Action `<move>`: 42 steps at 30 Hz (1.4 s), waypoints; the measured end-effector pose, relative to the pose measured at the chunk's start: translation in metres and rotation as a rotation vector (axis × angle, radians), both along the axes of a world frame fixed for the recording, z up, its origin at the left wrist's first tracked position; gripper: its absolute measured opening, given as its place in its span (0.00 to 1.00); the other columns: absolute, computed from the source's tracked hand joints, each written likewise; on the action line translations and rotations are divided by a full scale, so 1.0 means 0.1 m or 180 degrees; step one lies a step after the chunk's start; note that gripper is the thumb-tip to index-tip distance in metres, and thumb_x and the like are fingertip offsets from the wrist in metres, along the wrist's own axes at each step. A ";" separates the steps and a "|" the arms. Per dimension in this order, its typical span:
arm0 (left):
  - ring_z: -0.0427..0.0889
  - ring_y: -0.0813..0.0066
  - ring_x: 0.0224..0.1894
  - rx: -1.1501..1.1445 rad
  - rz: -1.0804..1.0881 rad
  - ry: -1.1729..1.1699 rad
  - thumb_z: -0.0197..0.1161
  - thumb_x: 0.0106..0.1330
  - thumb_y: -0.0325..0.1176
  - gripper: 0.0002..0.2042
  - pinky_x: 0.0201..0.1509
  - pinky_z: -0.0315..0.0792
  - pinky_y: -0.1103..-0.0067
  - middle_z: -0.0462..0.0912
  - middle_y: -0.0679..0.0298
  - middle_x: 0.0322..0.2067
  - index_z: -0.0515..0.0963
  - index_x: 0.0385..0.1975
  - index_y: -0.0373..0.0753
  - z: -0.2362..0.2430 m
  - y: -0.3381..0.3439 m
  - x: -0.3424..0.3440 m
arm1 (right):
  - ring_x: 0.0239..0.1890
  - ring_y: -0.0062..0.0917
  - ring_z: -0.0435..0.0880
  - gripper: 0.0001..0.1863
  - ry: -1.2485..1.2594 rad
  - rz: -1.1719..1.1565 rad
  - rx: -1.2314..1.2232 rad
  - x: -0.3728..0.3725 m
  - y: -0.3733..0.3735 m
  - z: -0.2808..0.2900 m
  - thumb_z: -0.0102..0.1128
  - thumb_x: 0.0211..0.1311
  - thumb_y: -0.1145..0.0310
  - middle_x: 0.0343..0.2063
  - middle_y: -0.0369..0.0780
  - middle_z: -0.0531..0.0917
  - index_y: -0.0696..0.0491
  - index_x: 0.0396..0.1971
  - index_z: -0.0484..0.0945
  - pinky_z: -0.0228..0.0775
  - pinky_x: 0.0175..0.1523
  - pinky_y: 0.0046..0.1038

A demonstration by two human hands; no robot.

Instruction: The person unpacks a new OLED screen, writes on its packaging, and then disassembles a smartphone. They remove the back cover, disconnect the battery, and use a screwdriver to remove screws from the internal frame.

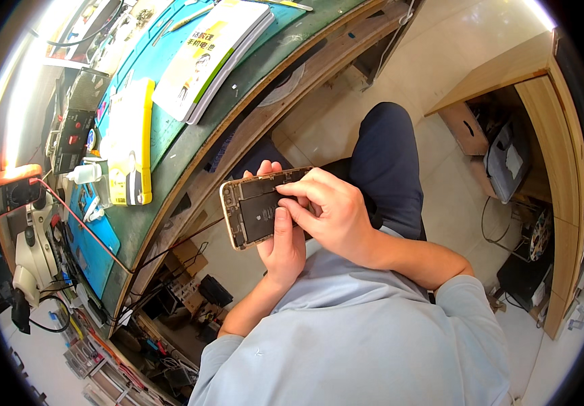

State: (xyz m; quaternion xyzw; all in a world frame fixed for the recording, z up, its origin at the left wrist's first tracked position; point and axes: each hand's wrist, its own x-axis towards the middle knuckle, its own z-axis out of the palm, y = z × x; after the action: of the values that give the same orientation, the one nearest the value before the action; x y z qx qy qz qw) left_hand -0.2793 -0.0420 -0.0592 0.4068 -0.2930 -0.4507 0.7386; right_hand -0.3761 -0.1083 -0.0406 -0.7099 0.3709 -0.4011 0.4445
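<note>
An opened smartphone [233,218] with a gold-coloured frame is held in front of my body, its inside facing up. A black battery [254,218] fills much of its interior, with small metal-covered parts around it. My left hand [284,256] grips the phone from below, fingertips showing past the far edge and thumb lying over the battery. Over the phone's right part, my right hand [339,215] is closed, thumb and index fingertips close together at the battery. Whatever those fingertips pinch, if anything, is too small to make out. That hand also covers the phone's right end.
A green workbench [170,159] curves along the left, carrying a thick booklet [197,61], a yellow-and-white box [129,145], a small bottle [87,174] and an orange-edged multimeter [13,193]. Its cable [89,233] hangs past the edge. A wooden cabinet [555,162] stands right.
</note>
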 end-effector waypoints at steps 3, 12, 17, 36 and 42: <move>0.52 0.55 0.78 -0.0091 -0.0020 -0.0016 0.47 0.78 0.27 0.31 0.78 0.52 0.58 0.51 0.51 0.76 0.43 0.77 0.39 -0.06 0.02 0.01 | 0.26 0.25 0.83 0.08 0.0007 0.0116 0.0209 -0.03 -0.06 0.06 0.71 0.54 0.74 0.27 0.36 0.79 0.53 0.35 0.84 0.76 0.30 0.27; 0.66 0.55 0.71 -0.0830 -0.0149 0.0111 0.48 0.78 0.29 0.26 0.74 0.64 0.56 0.65 0.52 0.69 0.53 0.74 0.44 -0.24 0.09 0.14 | 0.25 0.26 0.80 0.11 -0.0129 0.0057 -0.0974 -0.01 -0.05 0.08 0.75 0.47 0.77 0.27 0.35 0.81 0.51 0.30 0.83 0.73 0.28 0.25; 0.70 0.58 0.69 -0.0997 -0.0142 0.0268 0.48 0.77 0.29 0.23 0.73 0.65 0.55 0.70 0.54 0.66 0.60 0.71 0.45 -0.23 0.09 0.15 | 0.26 0.25 0.82 0.12 -0.0161 -0.0018 -0.1318 0.02 0.00 0.05 0.77 0.43 0.76 0.27 0.34 0.81 0.50 0.29 0.83 0.73 0.28 0.25; 0.70 0.63 0.61 -0.0826 0.0169 -0.0239 0.55 0.75 0.29 0.16 0.73 0.64 0.62 0.70 0.60 0.54 0.74 0.61 0.44 -0.07 0.05 0.15 | 0.27 0.26 0.84 0.14 -0.0514 -0.0318 -0.1567 0.09 -0.01 0.00 0.76 0.46 0.73 0.30 0.34 0.83 0.50 0.34 0.83 0.76 0.28 0.26; 0.73 0.63 0.61 -0.1354 -0.0354 -0.0171 0.60 0.73 0.29 0.14 0.76 0.60 0.61 0.78 0.65 0.52 0.80 0.56 0.50 -0.23 -0.01 0.31 | 0.26 0.24 0.83 0.13 -0.0496 -0.0295 -0.1788 0.04 -0.01 0.00 0.75 0.46 0.73 0.29 0.33 0.81 0.51 0.34 0.84 0.75 0.27 0.24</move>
State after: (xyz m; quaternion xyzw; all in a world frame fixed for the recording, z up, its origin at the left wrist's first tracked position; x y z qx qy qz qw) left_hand -0.2479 -0.0431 -0.0823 0.2369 -0.4230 -0.4078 0.7737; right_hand -0.3717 -0.1096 -0.0407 -0.7545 0.2421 -0.5613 0.2388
